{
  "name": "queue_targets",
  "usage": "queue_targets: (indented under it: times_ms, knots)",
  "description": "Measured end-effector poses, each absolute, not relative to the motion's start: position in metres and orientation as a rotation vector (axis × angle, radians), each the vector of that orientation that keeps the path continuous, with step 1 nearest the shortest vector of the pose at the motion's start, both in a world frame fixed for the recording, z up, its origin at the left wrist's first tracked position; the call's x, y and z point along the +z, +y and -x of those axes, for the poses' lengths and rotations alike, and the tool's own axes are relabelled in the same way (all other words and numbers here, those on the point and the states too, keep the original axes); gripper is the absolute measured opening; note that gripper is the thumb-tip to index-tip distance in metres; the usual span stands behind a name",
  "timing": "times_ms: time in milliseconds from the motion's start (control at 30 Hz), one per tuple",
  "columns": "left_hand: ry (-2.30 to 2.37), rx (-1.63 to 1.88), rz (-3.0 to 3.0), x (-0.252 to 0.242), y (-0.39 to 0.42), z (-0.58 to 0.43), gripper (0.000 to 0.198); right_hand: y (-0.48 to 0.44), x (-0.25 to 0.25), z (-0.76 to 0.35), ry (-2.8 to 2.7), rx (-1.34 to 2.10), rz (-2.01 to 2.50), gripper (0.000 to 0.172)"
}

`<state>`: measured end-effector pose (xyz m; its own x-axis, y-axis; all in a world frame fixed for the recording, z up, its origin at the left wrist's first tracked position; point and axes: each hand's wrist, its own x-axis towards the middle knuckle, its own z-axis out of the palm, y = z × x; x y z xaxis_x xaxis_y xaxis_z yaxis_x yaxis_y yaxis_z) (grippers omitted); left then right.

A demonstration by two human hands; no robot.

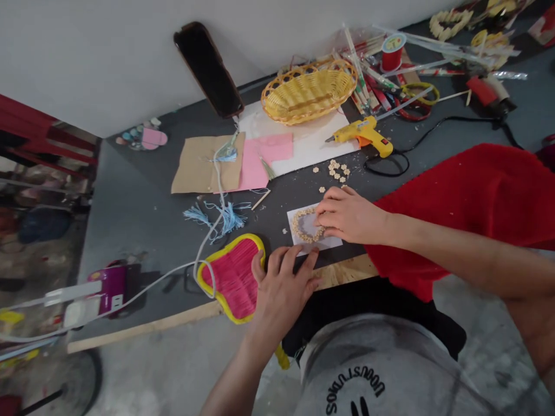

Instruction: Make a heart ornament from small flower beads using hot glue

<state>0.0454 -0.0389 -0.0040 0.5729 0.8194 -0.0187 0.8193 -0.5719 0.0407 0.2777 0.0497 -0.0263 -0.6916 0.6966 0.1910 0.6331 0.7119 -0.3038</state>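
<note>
Head view: the right hand (347, 216) lies on a white card (333, 241) near the front edge of the dark grey counter (143, 202). Its fingertips are drawn together on the right side of a ring of small beige flower pieces (303, 228) that sits on the card. Whether its grip is clamped on a piece I cannot tell, as the fingers hide it.

The left hand (284, 289) rests flat at the counter's edge with its grip apart and holding nothing. Its fingertips reach the near edge of the card, and its thumb is just beside a pink heart-shaped woven piece (234, 277) with a yellow border.

More loose flower pieces (338, 169) lie scattered just beyond the card. Behind them a yellow glue gun (364, 134) lies on a sheet of white paper, with a wicker basket (309, 92) farther back. To the left are a pink paper (264, 157), a brown cardboard sheet (199, 164) and blue tassels (217, 216). A red cloth (468, 196) covers the counter's right side, under the right forearm. A dark phone (208, 69) leans against the wall.
</note>
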Motion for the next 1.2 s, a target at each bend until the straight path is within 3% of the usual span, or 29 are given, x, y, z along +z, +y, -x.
queue_targets:
  times_ms: [233, 767, 1100, 1200]
  knots:
    - [1.413, 0.035, -2.721, -0.006, -0.038, -0.043, 0.044, 0.059, -0.028, -0.269, -2.728, 0.354, 0.976, 0.006]
    - [1.404, 0.050, -2.711, -0.005, -0.036, -0.043, 0.044, 0.060, -0.040, -0.269, -2.634, 0.434, 0.996, 0.019]
    - [1.453, 0.035, -2.706, -0.005, -0.037, -0.045, 0.046, 0.059, -0.025, -0.274, -2.708, 0.302, 0.916, 0.010]
    - [1.456, 0.063, -2.707, -0.006, -0.038, -0.045, 0.046, 0.057, -0.018, -0.281, -2.714, 0.241, 0.913, 0.016]
